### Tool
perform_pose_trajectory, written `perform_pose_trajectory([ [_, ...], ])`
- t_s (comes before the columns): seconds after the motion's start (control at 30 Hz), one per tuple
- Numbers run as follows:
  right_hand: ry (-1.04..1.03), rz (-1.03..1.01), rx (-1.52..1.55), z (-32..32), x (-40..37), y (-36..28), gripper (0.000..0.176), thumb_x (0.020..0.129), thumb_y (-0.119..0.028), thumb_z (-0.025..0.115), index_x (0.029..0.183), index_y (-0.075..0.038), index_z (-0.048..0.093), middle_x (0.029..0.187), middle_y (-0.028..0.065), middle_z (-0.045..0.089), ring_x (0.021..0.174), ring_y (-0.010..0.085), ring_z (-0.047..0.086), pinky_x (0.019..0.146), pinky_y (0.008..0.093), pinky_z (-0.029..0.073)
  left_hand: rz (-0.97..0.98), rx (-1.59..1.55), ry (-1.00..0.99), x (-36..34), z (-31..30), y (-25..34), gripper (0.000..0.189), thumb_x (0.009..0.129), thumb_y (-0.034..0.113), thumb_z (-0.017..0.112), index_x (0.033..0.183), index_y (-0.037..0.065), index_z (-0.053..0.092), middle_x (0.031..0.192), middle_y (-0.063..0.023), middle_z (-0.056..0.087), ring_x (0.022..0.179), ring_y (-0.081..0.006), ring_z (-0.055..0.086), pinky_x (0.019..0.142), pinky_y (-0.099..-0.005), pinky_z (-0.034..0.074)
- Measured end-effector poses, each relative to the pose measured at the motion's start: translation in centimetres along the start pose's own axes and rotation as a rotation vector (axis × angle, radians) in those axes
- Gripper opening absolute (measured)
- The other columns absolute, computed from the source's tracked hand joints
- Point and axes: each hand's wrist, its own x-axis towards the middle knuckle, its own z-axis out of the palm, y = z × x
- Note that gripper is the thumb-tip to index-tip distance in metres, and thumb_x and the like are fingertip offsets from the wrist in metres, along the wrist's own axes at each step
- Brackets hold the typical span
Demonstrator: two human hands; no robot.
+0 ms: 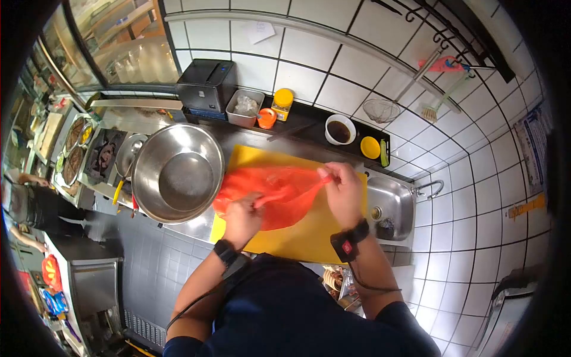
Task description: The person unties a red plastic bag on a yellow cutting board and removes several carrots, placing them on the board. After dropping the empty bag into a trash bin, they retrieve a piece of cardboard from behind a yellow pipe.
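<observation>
A red plastic bag (pixel 270 187) lies on a yellow cutting board (pixel 309 235) on the steel counter. My left hand (pixel 242 217) grips the bag's near edge, at the lower left. My right hand (pixel 344 190) pinches the bag's stretched end at the right, pulling it taut. What is inside the bag is hidden. Both wrists wear black bands with cables.
A large empty steel bowl (pixel 177 172) sits just left of the board. A small sink (pixel 389 205) lies to the right. On the back ledge stand a black printer (pixel 205 86), a metal tub (pixel 244 107), an orange-lidded jar (pixel 283 100), a bowl of dark sauce (pixel 340 130) and a yellow lid (pixel 370 147).
</observation>
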Motion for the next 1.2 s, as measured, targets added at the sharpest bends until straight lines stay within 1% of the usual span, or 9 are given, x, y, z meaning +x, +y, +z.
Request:
perform_pose_trajectory([
  [0.07, -0.035, 0.434, 0.211, -0.4, -0.6, -0.4, 0.012, 0.092, -0.011, 0.070, 0.100, -0.002, 0.066, 0.090, 0.0084, 0.067, 0.075, 0.0178, 0.065, 0.065, 0.0303, 0.053, -0.154, -0.396, 0.244, -0.8, -2.8, 0.6, 0.022, 0.095, 0.021, 0.067, 0.103, 0.001, 0.070, 0.075, -0.0047, 0.064, 0.071, -0.0122, 0.059, 0.068, -0.0270, 0.048],
  [0.1, -0.051, 0.649, 0.322, -0.6, -0.9, -0.4, 0.012, 0.095, -0.011, 0.067, 0.102, -0.001, 0.066, 0.094, 0.0079, 0.070, 0.079, 0.0154, 0.067, 0.067, 0.0293, 0.054, -0.186, -0.764, 0.367, -1.1, -4.4, 2.0, 0.016, 0.100, 0.018, 0.062, 0.099, 0.003, 0.069, 0.077, 0.0013, 0.061, 0.074, -0.0034, 0.051, 0.066, -0.0224, 0.043],
  [0.13, -0.041, 0.649, 0.324, -0.6, -1.2, -0.3, 0.012, 0.095, -0.011, 0.067, 0.102, -0.001, 0.066, 0.094, 0.0079, 0.070, 0.079, 0.0154, 0.067, 0.067, 0.0293, 0.054, -0.200, -0.886, 0.429, -1.6, -6.2, 1.7, 0.015, 0.100, 0.019, 0.062, 0.094, 0.006, 0.067, 0.079, 0.0031, 0.062, 0.073, -0.0041, 0.053, 0.066, -0.0229, 0.043],
  [0.2, 0.020, 0.394, 0.622, -0.6, -1.7, 0.0, 0.014, 0.100, -0.010, 0.059, 0.108, 0.001, 0.064, 0.102, 0.0105, 0.071, 0.094, 0.0167, 0.070, 0.081, 0.0293, 0.056, -0.164, -1.093, 0.580, -2.4, -10.6, 3.1, 0.020, 0.101, 0.018, 0.059, 0.084, 0.007, 0.062, 0.078, 0.0005, 0.062, 0.068, -0.0085, 0.054, 0.067, -0.0244, 0.045],
  [0.3, 0.108, 0.410, 0.750, -2.3, -0.8, -1.9, 0.014, 0.101, -0.006, 0.055, 0.110, 0.003, 0.061, 0.102, 0.0135, 0.070, 0.101, 0.0228, 0.070, 0.094, 0.0337, 0.054, 0.014, -1.406, 0.392, -4.3, -13.4, 4.3, 0.025, 0.103, 0.024, 0.053, 0.086, 0.006, 0.059, 0.083, -0.0037, 0.061, 0.082, -0.0151, 0.057, 0.081, -0.0306, 0.045],
  [0.43, 0.200, 0.292, 0.766, -6.0, 0.4, -2.4, 0.014, 0.102, -0.008, 0.055, 0.110, 0.002, 0.060, 0.102, 0.0141, 0.070, 0.103, 0.0252, 0.069, 0.096, 0.0375, 0.053, 0.088, -1.411, 0.506, -5.2, -14.1, 9.1, 0.025, 0.102, 0.025, 0.053, 0.093, 0.003, 0.061, 0.088, -0.0074, 0.061, 0.088, -0.0208, 0.059, 0.088, -0.0375, 0.044],
  [0.63, 0.225, 0.228, 0.778, -9.8, 0.4, -4.0, 0.018, 0.100, -0.015, 0.060, 0.108, 0.002, 0.058, 0.102, 0.0130, 0.069, 0.104, 0.0275, 0.067, 0.101, 0.0416, 0.050, 0.250, -1.248, 0.341, -6.6, -14.4, 10.9, 0.029, 0.097, 0.029, 0.061, 0.095, 0.000, 0.063, 0.091, -0.0115, 0.060, 0.087, -0.0249, 0.058, 0.088, -0.0427, 0.043],
  [0.93, 0.062, 0.153, 0.739, -11.1, -1.9, -1.4, 0.008, 0.095, -0.003, 0.062, 0.102, -0.002, 0.057, 0.104, 0.0129, 0.066, 0.108, 0.0291, 0.065, 0.102, 0.0468, 0.047, 0.188, -1.227, 0.279, -7.3, -11.7, 10.8, 0.032, 0.090, 0.031, 0.070, 0.101, 0.002, 0.071, 0.089, -0.0079, 0.053, 0.087, -0.0239, 0.051, 0.086, -0.0468, 0.043],
  [1.2, 0.092, 0.095, 0.682, -13.0, -4.1, -0.6, 0.019, 0.090, -0.012, 0.073, 0.094, -0.004, 0.057, 0.100, 0.0131, 0.067, 0.107, 0.0327, 0.064, 0.097, 0.0480, 0.049, 0.210, -1.175, 0.235, -9.1, -11.6, 11.8, 0.037, 0.078, 0.038, 0.080, 0.097, 0.006, 0.075, 0.085, -0.0030, 0.049, 0.079, -0.0203, 0.045, 0.089, -0.0488, 0.044],
])
